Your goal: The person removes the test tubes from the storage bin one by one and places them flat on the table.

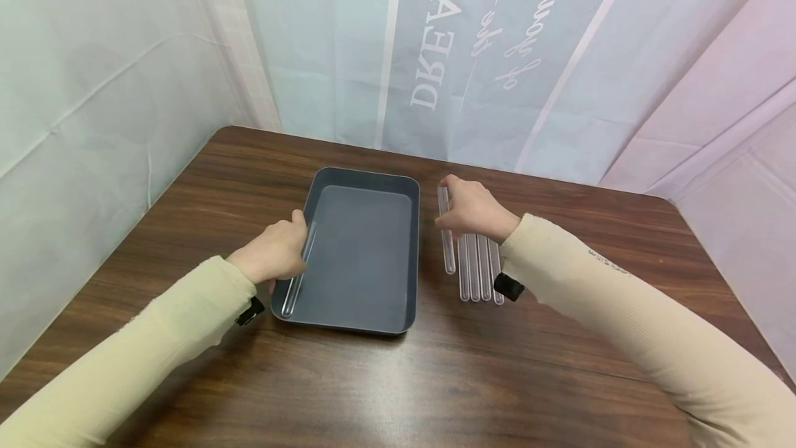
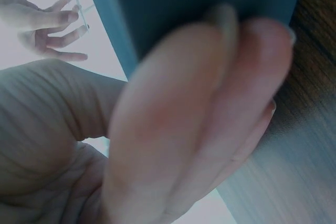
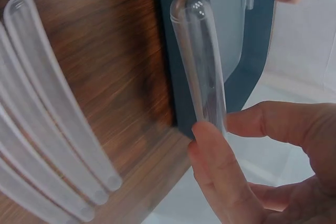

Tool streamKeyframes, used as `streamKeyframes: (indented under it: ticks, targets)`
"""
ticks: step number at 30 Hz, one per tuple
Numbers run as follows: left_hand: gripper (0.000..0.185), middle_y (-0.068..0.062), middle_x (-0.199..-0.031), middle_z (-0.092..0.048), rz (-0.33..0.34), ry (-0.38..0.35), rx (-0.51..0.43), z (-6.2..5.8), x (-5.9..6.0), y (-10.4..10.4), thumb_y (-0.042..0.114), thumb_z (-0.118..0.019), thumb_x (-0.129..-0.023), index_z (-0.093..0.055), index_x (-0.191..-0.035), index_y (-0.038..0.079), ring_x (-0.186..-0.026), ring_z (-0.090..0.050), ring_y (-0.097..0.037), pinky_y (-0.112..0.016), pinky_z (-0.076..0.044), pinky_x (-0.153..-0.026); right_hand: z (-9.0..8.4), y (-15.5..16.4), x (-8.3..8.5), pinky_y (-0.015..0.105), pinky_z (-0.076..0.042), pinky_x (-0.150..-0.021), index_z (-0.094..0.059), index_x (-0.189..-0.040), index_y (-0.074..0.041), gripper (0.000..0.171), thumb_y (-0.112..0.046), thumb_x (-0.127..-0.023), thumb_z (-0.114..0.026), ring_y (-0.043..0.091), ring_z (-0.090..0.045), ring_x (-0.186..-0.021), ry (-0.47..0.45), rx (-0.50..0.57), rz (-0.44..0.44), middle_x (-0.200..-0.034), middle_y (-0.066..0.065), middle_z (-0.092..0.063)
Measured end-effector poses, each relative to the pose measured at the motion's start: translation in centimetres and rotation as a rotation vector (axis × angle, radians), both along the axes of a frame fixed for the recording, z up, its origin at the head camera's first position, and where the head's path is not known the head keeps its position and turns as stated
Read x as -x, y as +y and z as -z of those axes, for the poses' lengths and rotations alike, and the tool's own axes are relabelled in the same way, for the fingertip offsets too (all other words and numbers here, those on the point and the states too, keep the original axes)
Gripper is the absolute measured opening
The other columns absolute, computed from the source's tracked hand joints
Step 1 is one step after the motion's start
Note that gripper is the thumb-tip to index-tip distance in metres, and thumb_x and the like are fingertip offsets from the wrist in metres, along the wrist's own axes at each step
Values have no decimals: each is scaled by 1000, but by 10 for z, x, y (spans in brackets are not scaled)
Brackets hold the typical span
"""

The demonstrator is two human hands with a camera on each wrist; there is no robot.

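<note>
A clear test tube (image 1: 448,252) is pinched near its upper end between the thumb and fingers of my right hand (image 1: 474,210). Its rounded end (image 3: 191,11) points away from that hand in the right wrist view. My left hand (image 1: 276,249) grips the left wall of a dark grey rectangular tray (image 1: 367,261), its curled fingers (image 2: 163,108) against the tray's side. Inside the tray, another test tube (image 1: 291,299) lies along the left wall, partly hidden by the left hand. Several more test tubes (image 1: 475,275) lie side by side below my right hand.
Everything stands on a dark brown wooden table (image 1: 385,393). The tray sits left of the tube row, with a strip of table between them. Behind the table hangs a pale curtain (image 1: 323,54) with printed lettering, and white sheets hang at both sides.
</note>
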State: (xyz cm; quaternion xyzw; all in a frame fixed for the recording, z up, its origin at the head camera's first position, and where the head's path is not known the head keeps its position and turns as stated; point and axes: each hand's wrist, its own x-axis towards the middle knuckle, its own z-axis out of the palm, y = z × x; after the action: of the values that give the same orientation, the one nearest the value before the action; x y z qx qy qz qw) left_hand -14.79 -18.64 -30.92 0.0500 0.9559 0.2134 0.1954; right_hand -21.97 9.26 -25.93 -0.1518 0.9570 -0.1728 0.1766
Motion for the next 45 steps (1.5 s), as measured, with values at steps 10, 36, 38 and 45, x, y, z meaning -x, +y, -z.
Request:
streamKeyframes:
  ticks: [10, 36, 38, 45]
  targets:
    - [68, -29, -74, -56, -3, -7, -8, -3, 2, -1, -6, -54, -81, -13, -134, -20, -34, -57, -21, -29, -50, -34, 3, 19, 1, 42, -56, -83, -29, -144, 5, 70, -11, -85, -63, 21, -69, -63, -13, 0, 18, -82, 12, -61]
    - [65, -26, -71, -55, -5, -28, 4, -6, 5, -1, -6, -53, -81, -15, -132, -18, -34, -57, -21, -29, -50, -33, 15, 72, -1, 37, -57, -63, -27, -145, 7, 70, -5, -82, -56, 27, -67, -64, -81, 20, 94, -87, 16, -54]
    - [64, -25, -71, -55, -6, -29, 6, -6, 5, -1, -6, -53, -81, -16, -132, -18, -34, -57, -21, -29, -50, -33, 17, 77, -2, 36, -56, -60, -27, -145, 7, 70, -2, -81, -55, 26, -65, -62, -90, 28, 104, -86, 16, -53]
    - [66, -28, -73, -57, -1, -22, 16, -5, 4, 0, -5, -53, -82, -14, -133, -19, -34, -57, -20, -29, -50, -34, 24, 89, -4, 32, -55, -60, -28, -143, 9, 71, -3, -80, -57, 24, -66, -61, -84, 8, 102, -83, 14, -58]
